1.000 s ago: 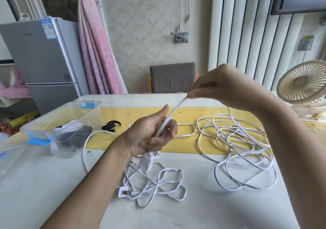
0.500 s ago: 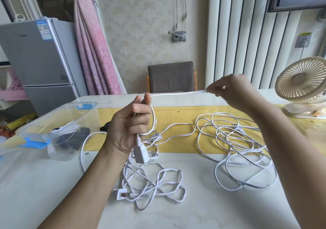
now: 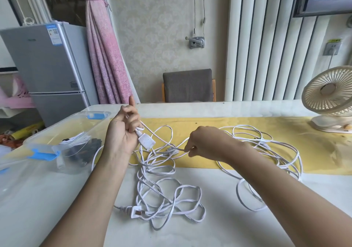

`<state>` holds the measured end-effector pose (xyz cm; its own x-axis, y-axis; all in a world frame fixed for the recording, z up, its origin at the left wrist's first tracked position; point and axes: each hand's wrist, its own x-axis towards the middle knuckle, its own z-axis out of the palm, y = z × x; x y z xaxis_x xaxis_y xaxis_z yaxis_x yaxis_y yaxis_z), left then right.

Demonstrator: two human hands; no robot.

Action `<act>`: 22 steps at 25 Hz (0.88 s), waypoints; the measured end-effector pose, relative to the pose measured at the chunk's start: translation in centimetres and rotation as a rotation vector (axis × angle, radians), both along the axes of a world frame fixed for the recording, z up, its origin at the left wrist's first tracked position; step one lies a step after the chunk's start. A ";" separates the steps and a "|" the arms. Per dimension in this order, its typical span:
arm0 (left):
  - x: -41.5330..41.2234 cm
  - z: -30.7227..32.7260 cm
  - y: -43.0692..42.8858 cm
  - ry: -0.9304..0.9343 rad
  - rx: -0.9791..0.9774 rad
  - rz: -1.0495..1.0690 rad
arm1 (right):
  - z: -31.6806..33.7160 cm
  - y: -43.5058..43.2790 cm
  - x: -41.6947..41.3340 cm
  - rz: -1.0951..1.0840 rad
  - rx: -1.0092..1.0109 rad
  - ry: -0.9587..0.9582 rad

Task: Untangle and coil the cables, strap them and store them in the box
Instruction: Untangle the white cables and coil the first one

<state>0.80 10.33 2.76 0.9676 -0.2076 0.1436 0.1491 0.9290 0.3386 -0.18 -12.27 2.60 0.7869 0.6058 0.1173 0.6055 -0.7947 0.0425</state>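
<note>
A tangled white extension cable (image 3: pixel 144 172) sprawls across the middle of a pale surface (image 3: pixel 228 227). Its two-pin plug (image 3: pixel 134 211) lies flat at the near edge of the heap, and its socket end (image 3: pixel 147 142) is raised off the surface. The person's left grip (image 3: pixel 123 132) is closed around the cable just above that socket end, with the fingers curled and the index finger pointing up. The right grip (image 3: pixel 205 143) pinches a single strand of the same cable between thumb and fingertips, low over a yellow runner (image 3: pixel 209 122) that crosses the surface. The strand runs back toward the left grip.

A second white cable (image 3: pixel 262 142) lies in loose loops to the right, partly on the runner and partly hidden behind the right forearm, apart from the first heap.

At the left edge of the surface stands a clear plastic box (image 3: pixel 91 124) with blue latches and no lid on it. It holds a coiled white cable and some dark items that cannot be made out.

A cream desk fan (image 3: pixel 329 92) stands at the far right of the surface. Beyond it are a grey chair (image 3: pixel 187 84), a silver fridge (image 3: pixel 47 65), a pink curtain (image 3: pixel 102 56) and a wall outlet (image 3: pixel 332 48).
</note>
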 end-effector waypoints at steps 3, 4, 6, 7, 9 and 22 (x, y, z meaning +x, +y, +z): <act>-0.2 0.4 -0.8 0.041 0.459 0.574 | 0.6 0.9 -0.9 0.103 -0.042 -0.133; -0.2 0.2 -1.2 0.035 0.554 0.682 | 0.8 1.0 -1.1 0.122 -0.040 -0.161; 0.0 -0.3 -1.7 0.050 0.688 0.834 | 0.9 1.4 -1.6 0.170 -0.061 -0.209; 0.0 -0.6 -1.8 0.064 0.730 0.881 | 0.9 1.7 -2.0 0.195 -0.092 -0.237; 0.0 -0.8 -2.1 0.056 0.745 0.919 | 1.1 2.2 -2.8 0.232 -0.133 -0.261; -2.3 -1.5 -5.0 -0.277 1.589 0.250 | 6.6 -2.4 -3.1 0.357 0.428 -0.253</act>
